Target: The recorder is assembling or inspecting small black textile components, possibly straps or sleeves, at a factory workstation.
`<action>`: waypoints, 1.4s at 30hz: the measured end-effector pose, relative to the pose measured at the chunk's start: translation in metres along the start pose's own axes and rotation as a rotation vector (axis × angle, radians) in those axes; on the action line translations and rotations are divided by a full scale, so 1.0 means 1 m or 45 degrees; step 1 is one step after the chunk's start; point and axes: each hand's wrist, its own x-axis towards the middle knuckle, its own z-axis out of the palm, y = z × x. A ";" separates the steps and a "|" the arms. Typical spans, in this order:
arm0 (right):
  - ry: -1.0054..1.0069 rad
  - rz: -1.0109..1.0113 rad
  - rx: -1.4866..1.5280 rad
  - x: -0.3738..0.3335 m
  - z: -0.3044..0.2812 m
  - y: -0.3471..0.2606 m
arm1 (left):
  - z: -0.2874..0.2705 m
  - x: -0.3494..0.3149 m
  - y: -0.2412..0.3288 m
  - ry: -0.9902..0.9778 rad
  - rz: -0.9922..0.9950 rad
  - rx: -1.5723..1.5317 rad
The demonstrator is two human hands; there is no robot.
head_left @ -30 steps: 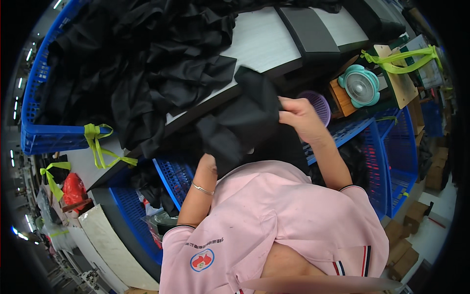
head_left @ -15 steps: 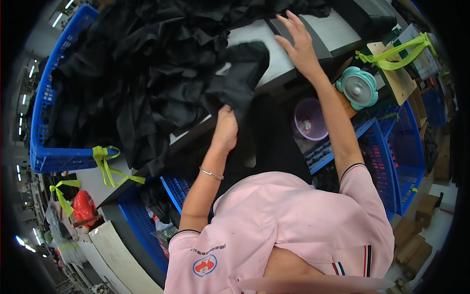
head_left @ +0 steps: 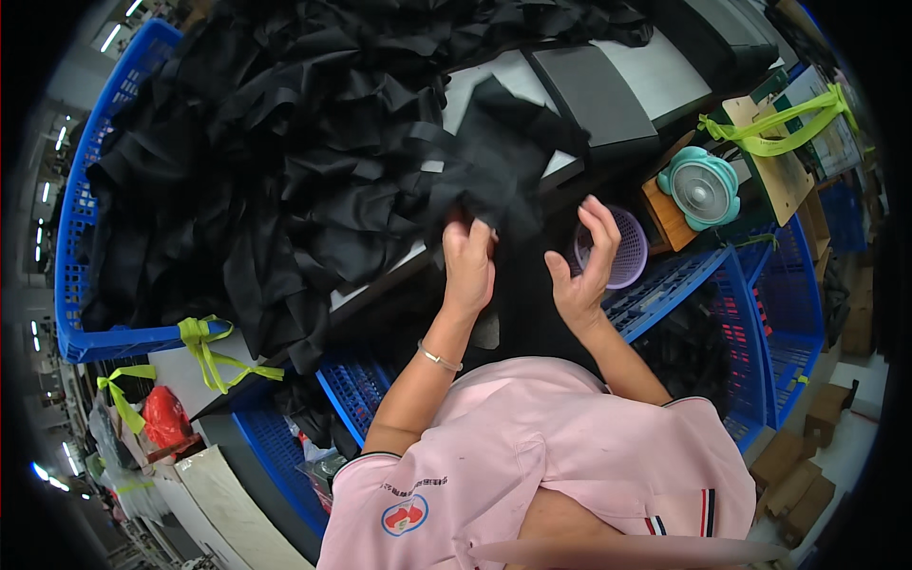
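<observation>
My left hand [head_left: 468,266] pinches the near edge of a black fabric piece [head_left: 503,152]. The cloth rises from my fingers and spreads over the front of the work table, slightly blurred. To its right my right hand [head_left: 584,271] is held in the air, thumb and fingers apart, with nothing in it. A large heap of black fabric [head_left: 275,142] covers the left and far side of the table, right beside the held piece. Where the held piece ends and the heap begins is hard to make out.
A blue plastic basket [head_left: 123,344] borders the heap, with a yellow-green strap [head_left: 201,332] tied to it. At right are a teal fan [head_left: 700,187], a purple bin [head_left: 627,256] and blue crates [head_left: 750,332]. The table's pale and grey top [head_left: 594,90] shows beyond the cloth.
My right hand has come back from over the table toward my body. My left hand has moved right with the black fabric piece, which now stretches farther right.
</observation>
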 end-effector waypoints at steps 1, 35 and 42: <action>0.001 -0.009 0.002 0.008 0.006 0.003 | 0.003 0.009 -0.002 -0.001 0.009 -0.004; -0.295 1.352 2.442 0.015 0.042 0.122 | -0.028 0.069 -0.030 -0.360 -0.747 -0.953; -0.246 1.595 2.260 0.027 0.049 0.120 | -0.024 0.075 -0.012 -0.446 -0.561 -0.657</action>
